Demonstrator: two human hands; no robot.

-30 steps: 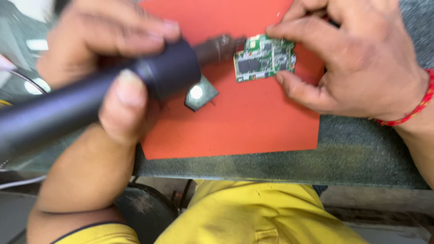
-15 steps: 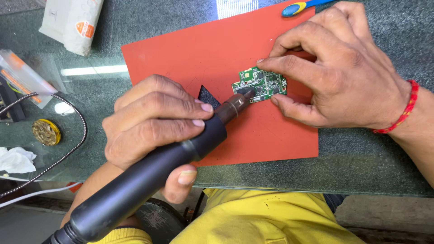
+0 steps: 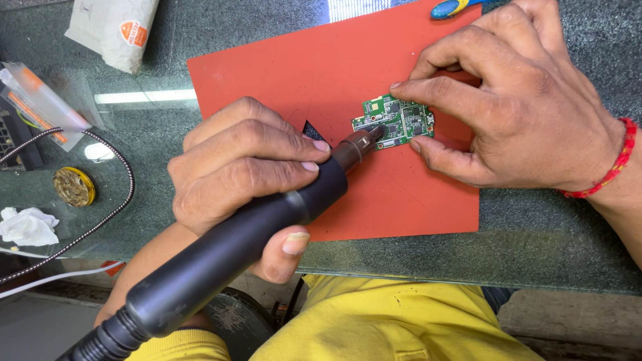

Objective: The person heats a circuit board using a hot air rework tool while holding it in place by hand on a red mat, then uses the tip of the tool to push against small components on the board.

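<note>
Off to the left of my hands, a white paper packet (image 3: 114, 30) with an orange mark lies at the far edge of the bench (image 3: 535, 241), which is dark and glass-topped. Nearer than that, a clear plastic sleeve (image 3: 37, 100) with orange print sits by the left edge. A braided cable (image 3: 114, 200) loops past a round brass tin (image 3: 74, 186), and a crumpled white tissue (image 3: 27, 226) lies just beyond it. Past my right hand, a blue and yellow tool handle (image 3: 451, 8) pokes over the far edge.

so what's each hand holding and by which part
Left hand grips the thick black hot-air tool around its barrel; right hand pinches the small green circuit board by its edges.
</note>
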